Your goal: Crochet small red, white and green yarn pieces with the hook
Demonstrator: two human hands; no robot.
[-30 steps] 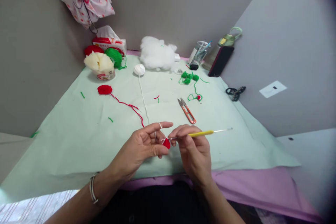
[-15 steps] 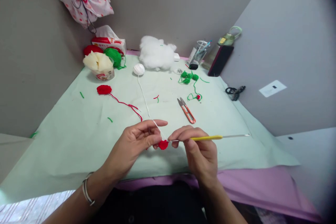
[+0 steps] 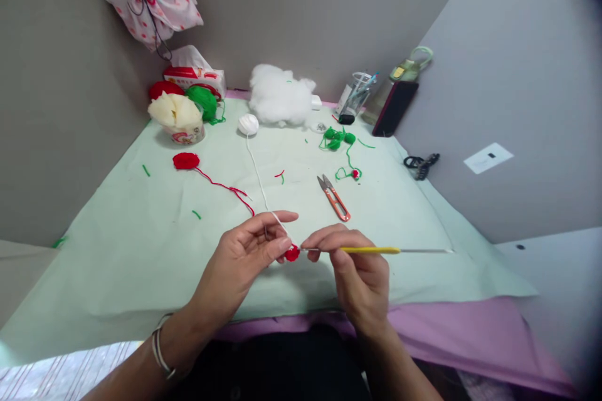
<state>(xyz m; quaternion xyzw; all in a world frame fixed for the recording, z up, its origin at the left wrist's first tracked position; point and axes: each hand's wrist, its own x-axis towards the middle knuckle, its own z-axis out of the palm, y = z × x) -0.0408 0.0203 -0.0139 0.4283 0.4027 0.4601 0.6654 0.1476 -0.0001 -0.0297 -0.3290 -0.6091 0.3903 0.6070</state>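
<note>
My left hand (image 3: 256, 247) pinches a small red crochet piece (image 3: 292, 254) between thumb and fingers, its index finger stretched out above. White yarn (image 3: 256, 169) runs from a white yarn ball (image 3: 248, 124) down to that hand and the piece. In my right hand (image 3: 355, 263) is a crochet hook (image 3: 371, 250) with a yellow grip, held nearly level. The hook's left tip meets the right edge of the red piece; its other metal end points right. A red yarn bundle (image 3: 186, 161) lies left, its strand trailing toward my left hand.
Orange thread snips (image 3: 335, 198) lie beyond my right hand. Green yarn pieces (image 3: 336, 138) are behind them. White stuffing (image 3: 282, 94), a tub (image 3: 185, 131), a tissue box (image 3: 200, 78), a glass jar (image 3: 358, 94), a phone (image 3: 396, 108) and a bottle (image 3: 379, 103) line the back.
The red piece and my left fingertips have risen slightly. The hook's right end has dipped and shifted a little right. The white yarn now lies lower, running closer against the red piece.
</note>
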